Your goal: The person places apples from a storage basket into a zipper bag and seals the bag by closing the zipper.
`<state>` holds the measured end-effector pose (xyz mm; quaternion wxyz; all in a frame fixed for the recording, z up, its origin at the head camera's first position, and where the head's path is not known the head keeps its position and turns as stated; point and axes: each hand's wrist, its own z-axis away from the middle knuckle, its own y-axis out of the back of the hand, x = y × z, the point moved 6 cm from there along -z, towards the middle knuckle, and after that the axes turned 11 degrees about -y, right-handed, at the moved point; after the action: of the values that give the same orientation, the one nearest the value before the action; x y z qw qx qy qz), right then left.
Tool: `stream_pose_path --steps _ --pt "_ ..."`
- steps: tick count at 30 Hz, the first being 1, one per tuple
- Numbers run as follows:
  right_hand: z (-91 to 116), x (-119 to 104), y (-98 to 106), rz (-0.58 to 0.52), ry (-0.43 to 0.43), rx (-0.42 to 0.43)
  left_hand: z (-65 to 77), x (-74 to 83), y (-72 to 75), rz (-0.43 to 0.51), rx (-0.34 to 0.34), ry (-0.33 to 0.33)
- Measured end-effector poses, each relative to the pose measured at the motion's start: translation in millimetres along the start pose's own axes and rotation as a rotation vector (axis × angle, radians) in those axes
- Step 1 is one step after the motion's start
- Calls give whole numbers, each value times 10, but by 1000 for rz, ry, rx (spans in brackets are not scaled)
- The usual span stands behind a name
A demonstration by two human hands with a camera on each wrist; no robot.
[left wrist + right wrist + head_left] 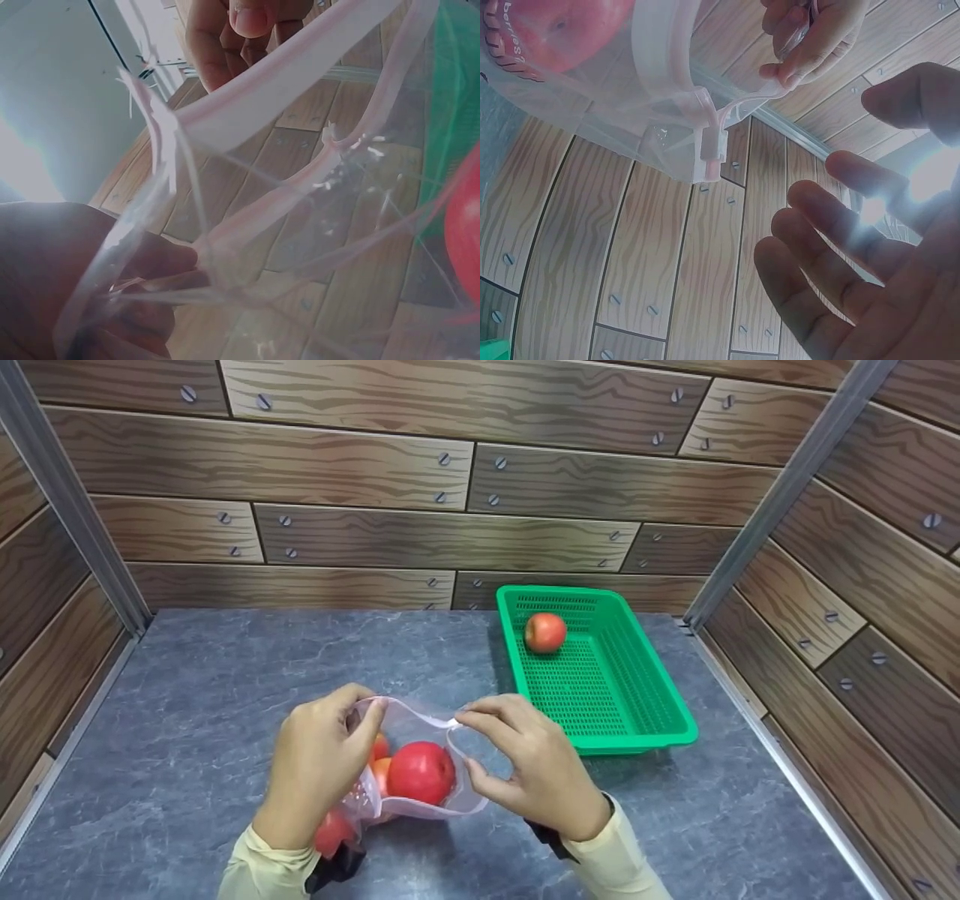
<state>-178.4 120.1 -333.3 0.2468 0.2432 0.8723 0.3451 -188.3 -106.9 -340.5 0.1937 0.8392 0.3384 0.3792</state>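
A clear zip bag (427, 810) with a pale pink rim gapes open on the table in the head view. Inside it lie a large red apple (420, 772) and several other red and orange fruits, partly hidden by my left hand (319, 757). That hand pinches the bag's rim at the left between thumb and fingers. My right hand (532, 757) hovers by the right end of the opening, its fingers spread and loosely bent. In the right wrist view, a gap separates these fingers (810, 277) from the bag's zip slider (713, 142).
A green plastic basket (652, 660) stands on the right of the grey table (225, 675). One red apple (545, 632) sits in its far left corner. Wood-patterned walls (360, 465) with metal corner posts enclose the table at the back and sides.
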Motion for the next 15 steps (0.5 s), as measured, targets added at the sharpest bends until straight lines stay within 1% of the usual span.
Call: stream_pose_path --steps 4,8,12,15 --pt "20 -2 8 -1 -10 0 2 23 -7 4 -10 -21" --pt "3 -33 -13 -7 3 7 -4 41 10 -4 -13 -38" --pt "-8 -70 -9 -12 26 20 -2 45 21 -8 -10 -33" --pt "14 -54 39 3 35 51 11 39 14 -3 -11 -22"
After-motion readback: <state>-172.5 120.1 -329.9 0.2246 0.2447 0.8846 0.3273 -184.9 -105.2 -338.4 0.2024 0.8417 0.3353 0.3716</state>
